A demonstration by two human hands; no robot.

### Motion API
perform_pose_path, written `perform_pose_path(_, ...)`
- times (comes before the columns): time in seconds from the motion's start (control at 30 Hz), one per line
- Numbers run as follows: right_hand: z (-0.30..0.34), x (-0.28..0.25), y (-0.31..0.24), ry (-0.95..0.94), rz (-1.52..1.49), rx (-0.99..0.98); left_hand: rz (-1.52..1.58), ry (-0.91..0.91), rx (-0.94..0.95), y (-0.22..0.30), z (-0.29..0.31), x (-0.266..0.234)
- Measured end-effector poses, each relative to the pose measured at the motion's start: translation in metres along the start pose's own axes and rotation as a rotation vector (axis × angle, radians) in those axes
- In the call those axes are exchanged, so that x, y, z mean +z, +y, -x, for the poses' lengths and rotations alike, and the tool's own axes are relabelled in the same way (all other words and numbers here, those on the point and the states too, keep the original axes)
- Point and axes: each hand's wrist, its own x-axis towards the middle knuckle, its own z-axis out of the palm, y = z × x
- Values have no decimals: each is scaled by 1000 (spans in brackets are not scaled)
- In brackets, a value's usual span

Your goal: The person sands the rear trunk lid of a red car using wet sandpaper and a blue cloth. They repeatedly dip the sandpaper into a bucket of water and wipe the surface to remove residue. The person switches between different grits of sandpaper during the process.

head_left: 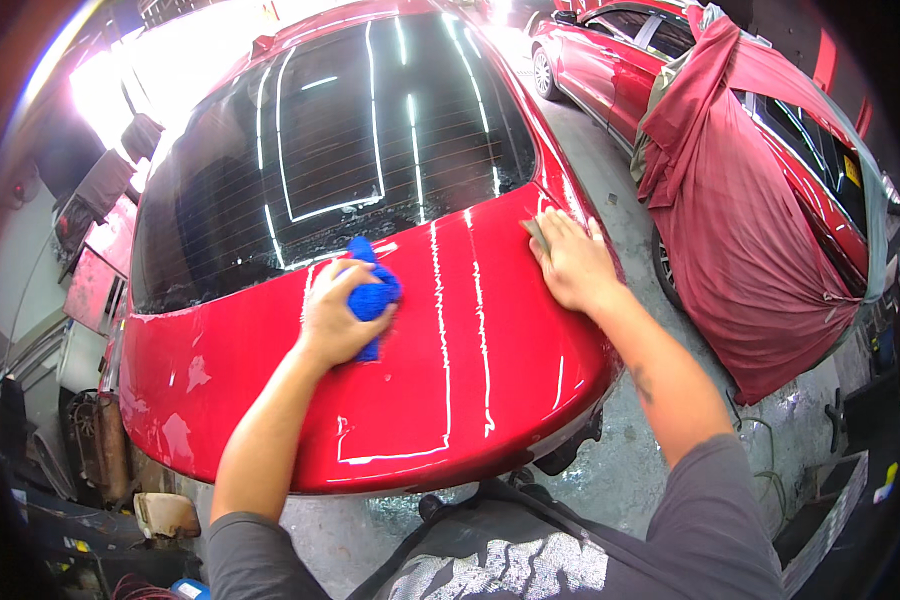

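My left hand [332, 318] is closed around a bunched blue cloth [373, 297], pressed on the red trunk lid [260, 385] just below the rear window [370, 130]. To the right, my right hand [578, 262] rests on the same lid near the window's lower right corner. Its fingers press a small, flat, brownish-grey piece that looks like sandpaper [537, 237] against the paint. The lid is glossy, with bright lamp reflections across it and a few wet-looking patches at the left.
Another red car [610, 60] stands at the right, partly draped with a dark red cloth cover [715, 220]. Grey floor [610, 475] runs between the cars. At lower left are a dirty whitish container [167, 515] and a rusty cylinder [110, 440]. A hose [770, 450] lies at right.
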Motion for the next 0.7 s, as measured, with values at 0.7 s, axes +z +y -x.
perform_pose_path(0.7, -48, -7, 46, 68, -73, -159, 87, -92, 39, 74, -94, 85)
